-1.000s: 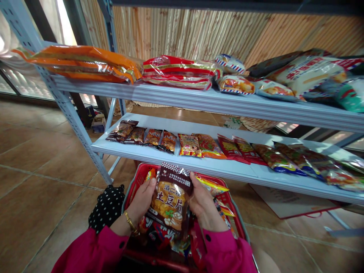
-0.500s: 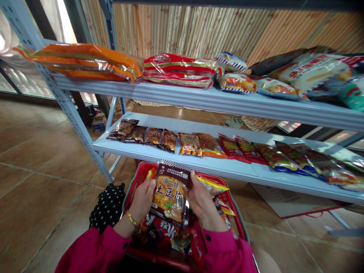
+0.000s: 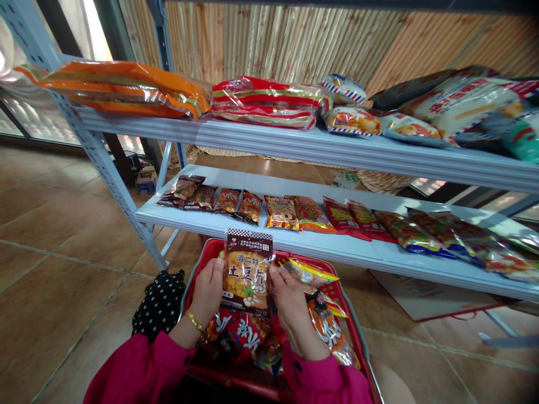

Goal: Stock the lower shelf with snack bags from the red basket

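Brown snack bag [image 3: 247,275] sits pinched at both sides in my grip, left hand [image 3: 209,289] and right hand [image 3: 292,306], above the red basket [image 3: 357,331]; its slick film could slip if either thumb eases, dropping it onto the packets [image 3: 242,336] below.

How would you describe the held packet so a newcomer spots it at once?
Find the red basket in front of the pale blue shelving. Over it, the left hand and right hand hold a snack packet by its sides. Unlike the red packet below, it is dark brown with a checkered top strip.
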